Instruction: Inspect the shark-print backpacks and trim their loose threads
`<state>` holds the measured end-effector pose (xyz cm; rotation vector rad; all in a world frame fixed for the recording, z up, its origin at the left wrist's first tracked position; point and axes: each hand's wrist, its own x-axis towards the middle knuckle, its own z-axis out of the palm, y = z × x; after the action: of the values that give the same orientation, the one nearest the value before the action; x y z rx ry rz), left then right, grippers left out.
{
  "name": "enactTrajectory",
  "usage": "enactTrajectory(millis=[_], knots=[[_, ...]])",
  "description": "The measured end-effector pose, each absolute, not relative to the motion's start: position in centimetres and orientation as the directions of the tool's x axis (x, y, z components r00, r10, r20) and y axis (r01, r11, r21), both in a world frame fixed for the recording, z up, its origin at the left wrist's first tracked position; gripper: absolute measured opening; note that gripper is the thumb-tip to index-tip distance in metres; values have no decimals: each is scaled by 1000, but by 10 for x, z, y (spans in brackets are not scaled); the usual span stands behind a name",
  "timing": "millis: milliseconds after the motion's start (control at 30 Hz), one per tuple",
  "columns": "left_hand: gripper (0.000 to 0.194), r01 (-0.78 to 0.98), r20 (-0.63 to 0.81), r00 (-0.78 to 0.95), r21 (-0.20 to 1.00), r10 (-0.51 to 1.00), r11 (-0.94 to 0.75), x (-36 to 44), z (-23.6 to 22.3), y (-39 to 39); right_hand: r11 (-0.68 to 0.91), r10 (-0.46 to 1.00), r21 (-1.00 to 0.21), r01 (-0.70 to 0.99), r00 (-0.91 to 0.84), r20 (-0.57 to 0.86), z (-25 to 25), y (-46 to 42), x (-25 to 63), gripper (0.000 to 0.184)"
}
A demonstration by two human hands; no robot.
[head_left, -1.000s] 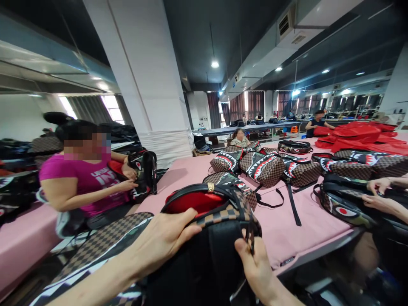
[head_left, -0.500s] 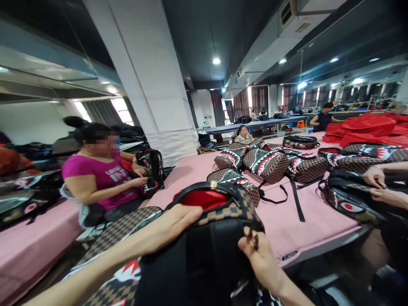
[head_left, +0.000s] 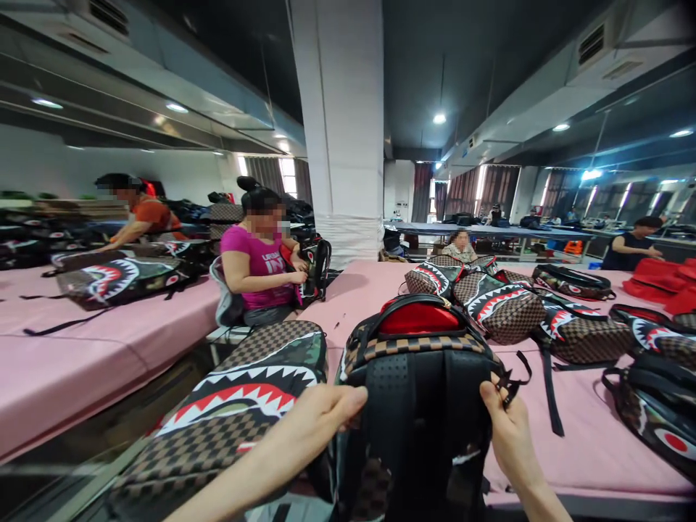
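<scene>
A backpack (head_left: 424,395) stands upright before me, its black padded back and straps toward me. Brown check trim runs along its top, and red lining shows in the top opening. At its left side, my left hand (head_left: 331,409) grips the edge, the thumb over the front and the other fingers mostly hidden. By the upper right corner, my right hand (head_left: 508,420) is closed in a pinch. Small dark pointed pieces stick out of those fingers; what they are I cannot make out. A checked shark-mouth backpack (head_left: 233,399) lies to the left of the one I hold.
Several shark-mouth backpacks (head_left: 497,308) lie on the pink table (head_left: 576,449), with loose straps trailing. Red fabric (head_left: 655,286) is heaped at far right. A co-worker in a purple shirt (head_left: 258,264) handles another bag at left. A white pillar (head_left: 348,145) rises behind the table.
My view has swung left. My left hand has moved from the backpack's top rim down to its left side. The right hand stays pinched near the right corner.
</scene>
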<state>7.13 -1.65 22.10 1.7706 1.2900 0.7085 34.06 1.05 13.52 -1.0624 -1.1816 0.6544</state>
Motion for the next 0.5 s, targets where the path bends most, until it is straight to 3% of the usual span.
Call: enactTrajectory(millis=[100,167,233,300,400,500], knots=[[52,52,-151,297,988,943,142,109,210,-20,398,854,-910,111,318,412,133,10,343,31],[53,-80,-126,260,985,957,151,131,203,-17,394,837,-913,106,370,404,131,8,347,32],[50,20,14,250,1000,968,-19,142,194,-11,386,810,-916,111,433,394,128,6,352,35],[48,261,124,293,943,948,-205,145,184,-5,383,788,-915,128,471,396,125,5,356,38],[59,548,115,344,781,932,-299,144,172,0,381,763,-912,156,504,405,120,4,361,40],[66,643,96,362,694,927,-323,146,168,-3,388,724,-902,189,543,425,115,3,365,40]])
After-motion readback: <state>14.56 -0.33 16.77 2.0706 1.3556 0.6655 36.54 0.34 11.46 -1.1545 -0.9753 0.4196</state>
